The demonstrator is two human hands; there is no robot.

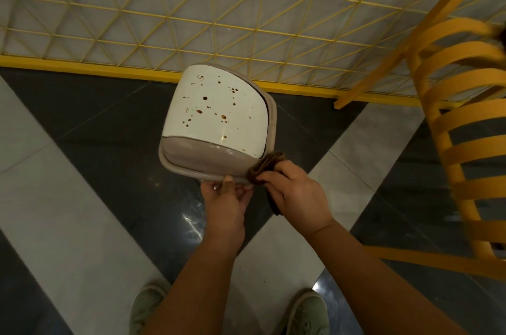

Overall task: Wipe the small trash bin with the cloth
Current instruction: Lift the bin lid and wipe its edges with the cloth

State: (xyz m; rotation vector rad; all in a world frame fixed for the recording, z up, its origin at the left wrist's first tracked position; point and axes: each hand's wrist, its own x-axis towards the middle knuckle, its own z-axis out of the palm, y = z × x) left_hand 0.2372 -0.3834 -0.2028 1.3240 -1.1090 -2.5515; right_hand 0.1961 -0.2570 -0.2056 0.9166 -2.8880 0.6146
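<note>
A small trash bin point(216, 118) is held in the air at the middle of the view, its cream lid spotted with brown stains and its rim beige-grey. My left hand point(226, 202) pinches the near edge of the rim, thumb on top. My right hand point(297, 197) grips a folded brown cloth point(264, 167) and presses it against the bin's near right corner. Part of the cloth hangs down behind my right palm.
A yellow wire-mesh railing point(191, 30) with a yellow base bar runs across behind the bin. A yellow slatted chair point(465, 126) stands close on the right. Below lies a glossy floor point(90, 137) of dark and pale tiles, with my two shoes at the bottom edge.
</note>
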